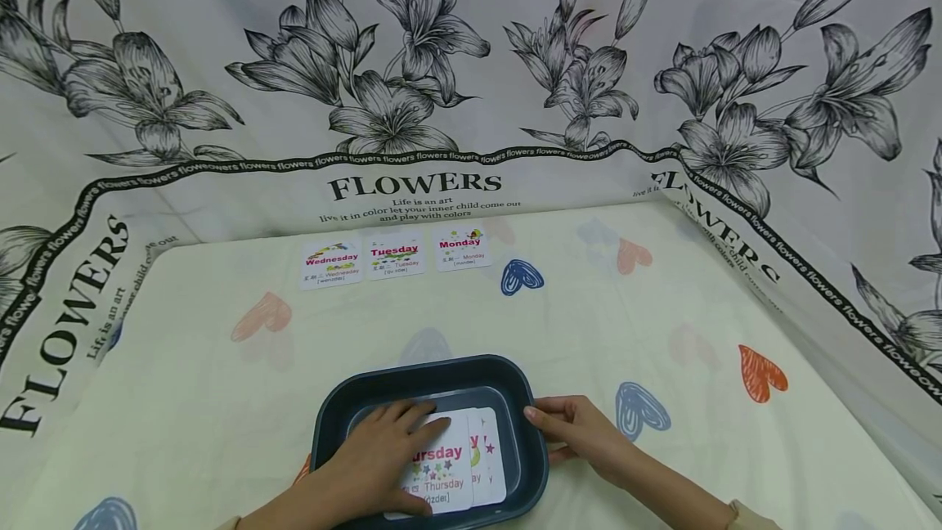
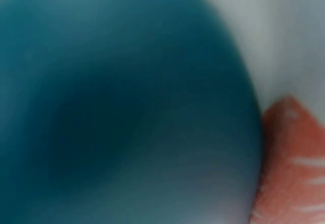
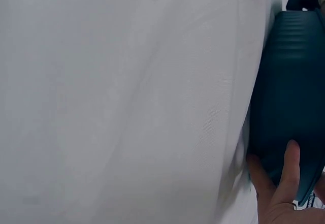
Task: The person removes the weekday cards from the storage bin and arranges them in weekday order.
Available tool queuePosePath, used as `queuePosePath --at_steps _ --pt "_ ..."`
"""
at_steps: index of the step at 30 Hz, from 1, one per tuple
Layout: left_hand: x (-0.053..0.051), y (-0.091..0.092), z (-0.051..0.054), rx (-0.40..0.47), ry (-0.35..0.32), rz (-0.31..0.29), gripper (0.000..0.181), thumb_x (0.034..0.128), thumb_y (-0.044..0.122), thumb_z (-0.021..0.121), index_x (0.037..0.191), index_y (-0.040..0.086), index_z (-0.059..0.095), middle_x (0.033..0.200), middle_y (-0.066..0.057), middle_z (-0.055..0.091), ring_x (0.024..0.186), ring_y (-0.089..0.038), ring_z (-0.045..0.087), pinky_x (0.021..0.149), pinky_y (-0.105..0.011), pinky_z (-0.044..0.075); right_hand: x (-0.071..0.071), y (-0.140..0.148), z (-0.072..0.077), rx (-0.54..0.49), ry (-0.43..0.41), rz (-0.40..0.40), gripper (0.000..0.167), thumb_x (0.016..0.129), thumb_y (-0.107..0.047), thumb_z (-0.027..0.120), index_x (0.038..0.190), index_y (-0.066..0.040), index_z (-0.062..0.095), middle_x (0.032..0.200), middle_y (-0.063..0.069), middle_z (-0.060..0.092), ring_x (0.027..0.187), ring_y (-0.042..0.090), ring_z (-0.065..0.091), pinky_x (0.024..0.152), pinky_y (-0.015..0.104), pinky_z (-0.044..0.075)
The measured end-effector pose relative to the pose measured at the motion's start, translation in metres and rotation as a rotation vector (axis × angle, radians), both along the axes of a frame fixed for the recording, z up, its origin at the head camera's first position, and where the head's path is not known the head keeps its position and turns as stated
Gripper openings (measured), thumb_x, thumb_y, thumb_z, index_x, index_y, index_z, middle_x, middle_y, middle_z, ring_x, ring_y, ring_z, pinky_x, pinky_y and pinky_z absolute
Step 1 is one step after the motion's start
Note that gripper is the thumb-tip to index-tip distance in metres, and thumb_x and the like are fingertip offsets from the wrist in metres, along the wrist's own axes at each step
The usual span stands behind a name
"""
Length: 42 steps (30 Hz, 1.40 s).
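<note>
I have my left hand down inside a dark blue-green, rounded rectangular tray near me on the cloth. Its fingers are spread and fairly straight over the left part of a white, round-cornered card printed "Thursday" in pink, with my thumb by the card's lower edge; I cannot tell whether they grip it. At least one more white card with a pink star sticks out from under its right side.

My right hand holds the tray by its right side, the thumb at the rim and the fingers bent against the outer wall. From the right wrist, two fingertips press on that wall.

Farther off, near the far edge, three white cards lie face up in a row, slightly apart: "Wednesday" on the left, "Tuesday" in the middle, "Monday" on the right.

Under everything spreads a pale cream cloth printed with blue, pink and orange hearts; one blue scribbled heart lies just beyond my right hand. Behind hangs a white fabric curtain with black line-drawn lilies and "FLOWERS" lettering.
</note>
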State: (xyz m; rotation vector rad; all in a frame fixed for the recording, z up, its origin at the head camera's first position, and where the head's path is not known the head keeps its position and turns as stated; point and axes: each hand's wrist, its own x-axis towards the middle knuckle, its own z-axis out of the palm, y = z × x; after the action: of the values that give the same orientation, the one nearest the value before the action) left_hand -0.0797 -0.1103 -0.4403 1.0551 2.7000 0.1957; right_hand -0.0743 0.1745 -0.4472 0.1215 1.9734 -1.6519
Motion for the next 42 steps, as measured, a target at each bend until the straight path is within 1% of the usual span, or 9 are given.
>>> queuePosePath --at_steps 3,7,11,16,26,33,36,42 --pt "-0.0006 -0.0006 -0.0010 0.006 -0.011 0.002 0.095 0.0532 0.071 0.071 0.133 0.026 0.048 0.138 -0.004 0.045 0.117 -0.030 0.045 0.094 -0.055 0.040 -0.0005 -0.0005 0.0003 -0.008 -0.005 0.000 0.063 0.088 -0.036 0.060 0.127 0.012 0.047 0.117 0.021 0.060 0.100 0.030 0.063 0.067 0.034 0.054" --pt "-0.0003 -0.0004 -0.0018 0.011 -0.015 -0.006 0.098 0.0513 0.073 0.070 0.134 0.024 0.047 0.139 -0.002 0.045 0.120 -0.028 0.044 0.096 -0.053 0.038 -0.0002 -0.0008 0.0011 0.007 -0.006 -0.003 0.063 0.088 -0.037 0.060 0.126 0.012 0.048 0.116 0.021 0.061 0.099 0.030 0.063 0.066 0.034 0.054" --pt "0.0009 0.0025 -0.0019 -0.002 0.011 -0.029 0.097 0.0535 0.072 0.070 0.133 0.020 0.049 0.137 -0.002 0.047 0.120 -0.025 0.046 0.096 -0.049 0.039 0.0004 -0.0009 0.0016 0.021 -0.010 -0.006 0.064 0.088 -0.038 0.060 0.126 0.011 0.048 0.116 0.021 0.061 0.099 0.030 0.063 0.066 0.034 0.054" --pt "0.0019 0.0058 -0.0015 -0.025 0.049 -0.054 0.091 0.0562 0.069 0.070 0.131 0.020 0.052 0.135 -0.003 0.050 0.118 -0.025 0.049 0.096 -0.047 0.040 0.0007 -0.0005 0.0017 0.021 -0.013 -0.010 0.063 0.088 -0.037 0.060 0.126 0.011 0.048 0.116 0.021 0.061 0.099 0.031 0.063 0.066 0.035 0.054" --pt "0.0053 0.0082 0.0004 -0.042 0.031 -0.060 0.090 0.0545 0.065 0.072 0.129 0.019 0.054 0.135 -0.005 0.050 0.117 -0.028 0.051 0.097 -0.045 0.041 0.0005 -0.0002 0.0011 0.010 -0.016 -0.009 0.065 0.088 -0.038 0.060 0.127 0.012 0.047 0.116 0.021 0.061 0.099 0.031 0.064 0.066 0.035 0.054" --pt "0.0050 0.0073 0.0013 0.000 -0.002 -0.054 0.088 0.0548 0.060 0.075 0.129 0.017 0.054 0.135 -0.006 0.049 0.116 -0.027 0.050 0.091 -0.044 0.046 0.0003 0.0000 0.0013 0.002 -0.017 -0.009 0.065 0.088 -0.038 0.060 0.126 0.012 0.047 0.116 0.021 0.061 0.098 0.030 0.064 0.067 0.035 0.054" --pt "0.0053 0.0067 0.0028 0.014 -0.013 -0.050 0.087 0.0549 0.060 0.075 0.128 0.017 0.056 0.135 -0.006 0.049 0.115 -0.027 0.050 0.091 -0.044 0.046 0.0002 -0.0002 0.0018 0.004 -0.018 -0.011 0.064 0.088 -0.039 0.060 0.126 0.012 0.047 0.115 0.020 0.062 0.098 0.030 0.064 0.067 0.034 0.054" --pt "0.0048 0.0036 0.0039 0.047 0.037 -0.061 0.086 0.0545 0.062 0.074 0.127 0.020 0.057 0.133 -0.007 0.050 0.113 -0.027 0.050 0.093 -0.046 0.044 0.0002 -0.0002 0.0023 -0.002 -0.019 -0.006 0.065 0.088 -0.039 0.060 0.126 0.011 0.047 0.115 0.020 0.062 0.098 0.029 0.064 0.067 0.034 0.054"
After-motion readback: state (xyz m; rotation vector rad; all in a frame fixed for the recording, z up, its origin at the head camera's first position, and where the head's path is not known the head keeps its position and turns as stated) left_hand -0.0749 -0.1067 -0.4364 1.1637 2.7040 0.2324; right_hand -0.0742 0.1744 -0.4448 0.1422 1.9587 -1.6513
